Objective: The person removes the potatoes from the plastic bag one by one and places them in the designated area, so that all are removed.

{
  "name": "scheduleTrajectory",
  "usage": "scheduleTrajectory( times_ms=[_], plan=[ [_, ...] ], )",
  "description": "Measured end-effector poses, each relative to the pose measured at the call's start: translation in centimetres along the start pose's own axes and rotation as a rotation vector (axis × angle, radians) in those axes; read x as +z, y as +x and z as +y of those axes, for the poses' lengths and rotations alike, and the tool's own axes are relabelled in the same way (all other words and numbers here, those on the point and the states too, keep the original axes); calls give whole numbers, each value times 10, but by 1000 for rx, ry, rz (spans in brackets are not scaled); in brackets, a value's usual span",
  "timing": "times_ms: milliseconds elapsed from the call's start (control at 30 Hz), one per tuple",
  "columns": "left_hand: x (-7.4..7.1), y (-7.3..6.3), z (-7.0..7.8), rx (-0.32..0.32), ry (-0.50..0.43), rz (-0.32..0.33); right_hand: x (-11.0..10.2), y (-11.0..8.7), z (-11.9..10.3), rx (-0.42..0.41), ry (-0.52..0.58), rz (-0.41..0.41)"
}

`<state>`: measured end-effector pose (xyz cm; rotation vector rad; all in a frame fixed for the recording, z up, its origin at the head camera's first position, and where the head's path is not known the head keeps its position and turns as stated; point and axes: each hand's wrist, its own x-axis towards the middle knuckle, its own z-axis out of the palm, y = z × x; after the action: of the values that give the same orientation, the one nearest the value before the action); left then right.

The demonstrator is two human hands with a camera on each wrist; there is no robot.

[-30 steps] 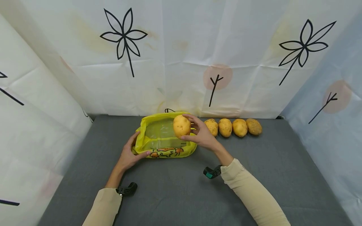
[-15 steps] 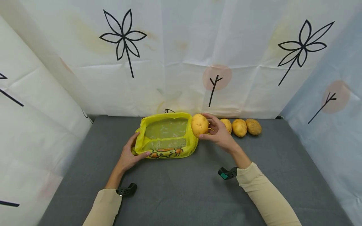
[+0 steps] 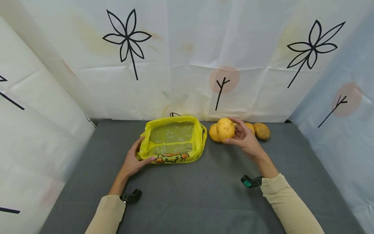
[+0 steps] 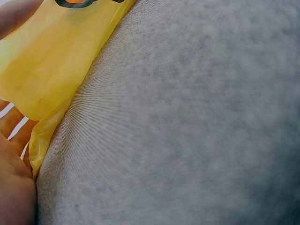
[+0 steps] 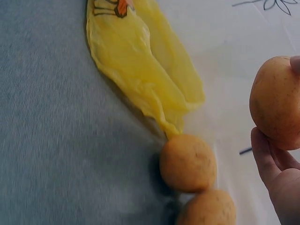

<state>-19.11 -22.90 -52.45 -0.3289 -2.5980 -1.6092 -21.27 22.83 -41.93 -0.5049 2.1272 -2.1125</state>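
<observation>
My right hand [image 3: 248, 139] pinches a round yellow potato [image 3: 226, 129] between thumb and fingers, in front of a row of potatoes. In the right wrist view the held potato [image 5: 275, 103] is raised beside two others, the nearer one [image 5: 188, 163] close to the bag's end. At the left end of a yellow plastic bag [image 3: 195, 158], my left hand [image 3: 132, 162] grips it, thumb along the front and fingers round the side. The bag's mouth faces up, spread wide. Its front carries an orange and black print.
The potato row runs right from the bag along the back of the grey table [image 3: 187, 201]. Its leftmost potato [image 3: 214, 133] and rightmost potato [image 3: 262, 131] show; my right hand partly covers those between. White patterned cloth [image 3: 187, 48] walls the back and sides.
My right hand has carried the potato rightward, from over the bag's mouth to in front of the potato row. My left hand and the bag have stayed in place.
</observation>
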Motion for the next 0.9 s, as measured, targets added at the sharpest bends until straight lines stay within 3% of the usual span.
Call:
scheduleTrajectory(
  times_ms=[567, 900],
  plan=[
    [0, 1, 1, -17, 2, -2, -66, -36, -7, -17, 22, 93],
    [0, 0, 1, -15, 1, 0, -115, -49, -7, 27, 136, 193]
  ],
)
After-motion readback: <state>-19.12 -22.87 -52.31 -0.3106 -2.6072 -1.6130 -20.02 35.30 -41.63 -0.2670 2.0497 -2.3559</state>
